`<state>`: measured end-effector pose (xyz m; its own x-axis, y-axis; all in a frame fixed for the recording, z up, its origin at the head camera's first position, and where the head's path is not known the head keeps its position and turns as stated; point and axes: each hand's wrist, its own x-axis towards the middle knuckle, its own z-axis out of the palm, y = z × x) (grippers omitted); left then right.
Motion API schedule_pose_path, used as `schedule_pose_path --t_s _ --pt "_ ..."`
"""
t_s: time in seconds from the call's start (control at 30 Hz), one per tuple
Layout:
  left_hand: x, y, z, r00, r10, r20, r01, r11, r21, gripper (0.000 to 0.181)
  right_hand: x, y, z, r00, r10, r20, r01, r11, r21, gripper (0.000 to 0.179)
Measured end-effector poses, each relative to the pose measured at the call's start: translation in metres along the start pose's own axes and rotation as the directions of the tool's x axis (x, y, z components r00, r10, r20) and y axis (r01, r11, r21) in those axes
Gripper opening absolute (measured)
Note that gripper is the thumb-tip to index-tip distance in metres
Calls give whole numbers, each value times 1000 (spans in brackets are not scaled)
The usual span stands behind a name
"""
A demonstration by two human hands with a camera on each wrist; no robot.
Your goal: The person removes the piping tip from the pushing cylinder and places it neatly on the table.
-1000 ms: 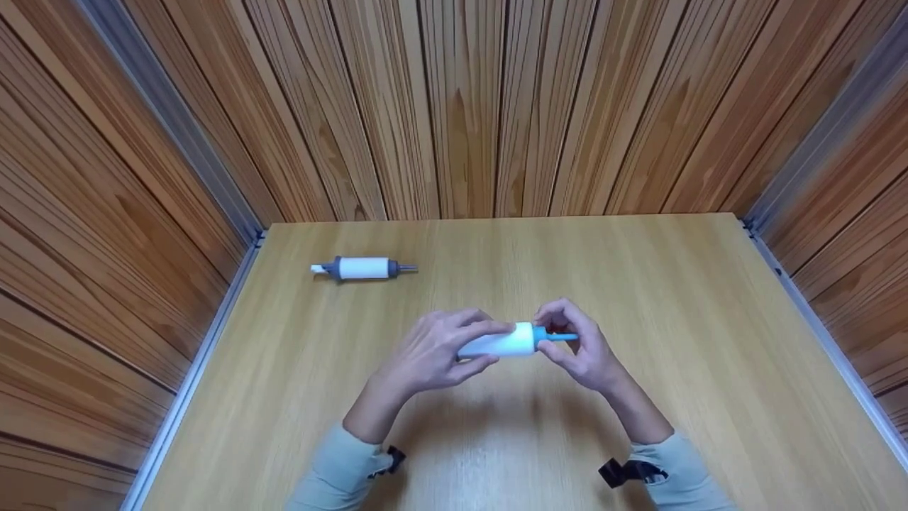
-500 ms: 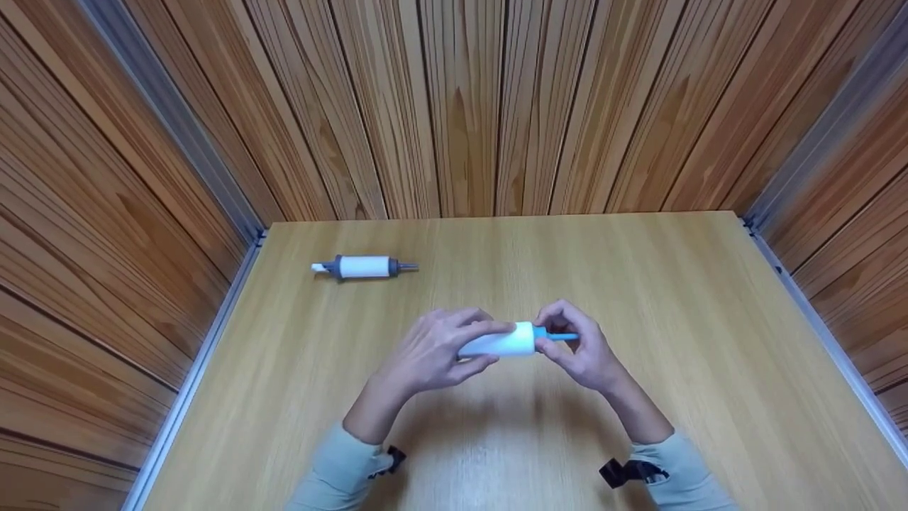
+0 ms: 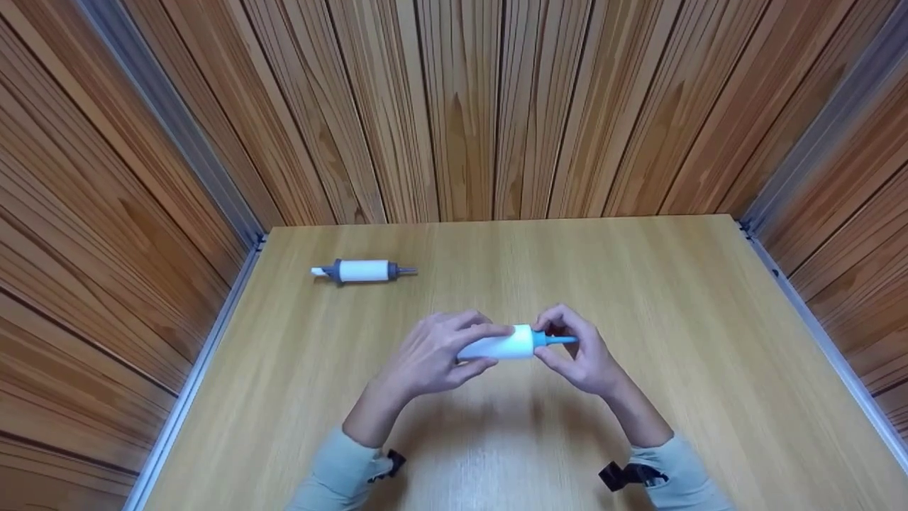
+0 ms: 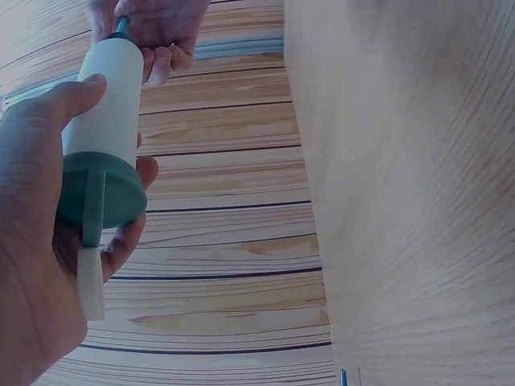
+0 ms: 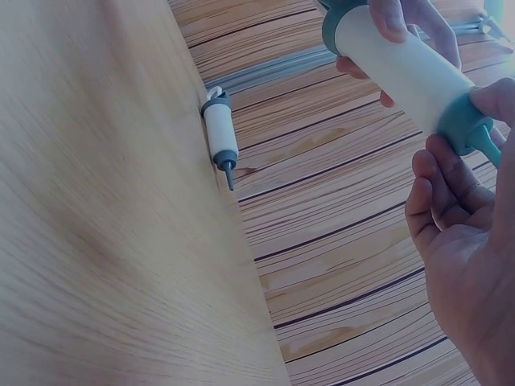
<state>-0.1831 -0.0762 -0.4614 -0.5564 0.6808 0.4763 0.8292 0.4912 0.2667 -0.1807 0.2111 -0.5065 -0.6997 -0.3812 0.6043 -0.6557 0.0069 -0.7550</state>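
Above the table, a balloon pump (image 3: 511, 343) with a white barrel, a blue-green nozzle cap (image 3: 540, 338) and a thin nozzle lies level between both hands. My left hand (image 3: 436, 355) grips the barrel, thumb on one side and fingers on the other. In the left wrist view, the flared green end (image 4: 113, 193) of the pump and a white tab (image 4: 90, 285) hang near the palm. The right hand (image 3: 585, 355) pinches the nozzle cap between thumb and fingertips. In the right wrist view its lower fingers curl below the cap.
A second pump (image 3: 364, 270), white with dark grey ends, lies on the wooden table (image 3: 638, 284) at the back left, nozzle pointing right. Wood-plank walls (image 3: 461, 106) enclose the back and sides, with metal rails (image 3: 206, 383) along the table edges.
Both hands and the pump stay almost in place. The right thumb and fingers shift slightly on the nozzle cap. The second pump lies where it was.
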Motion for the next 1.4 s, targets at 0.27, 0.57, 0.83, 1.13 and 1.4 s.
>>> schedule_pose_path --t_s 0.27,0.57,0.83,1.13,1.4 --pt "-5 1 2 999 -35 33 35 999 -15 43 -3 2 5 999 40 -24 -40 999 -3 25" --pt "-6 1 4 1000 -13 23 13 1000 -9 43 -4 1 7 998 62 -16 -61 996 65 24" --pt "-4 0 1 1000 -5 8 5 1000 -8 44 -1 0 3 1000 6 -14 -6 1000 12 29" --pt "-2 1 1 1000 -17 21 18 1000 -21 44 -1 -1 1 1000 -2 -14 2 1000 9 31" --pt "-2 1 2 1000 2 3 -2 1000 -3 42 1 0 2 1000 -5 -25 7 998 60 23"
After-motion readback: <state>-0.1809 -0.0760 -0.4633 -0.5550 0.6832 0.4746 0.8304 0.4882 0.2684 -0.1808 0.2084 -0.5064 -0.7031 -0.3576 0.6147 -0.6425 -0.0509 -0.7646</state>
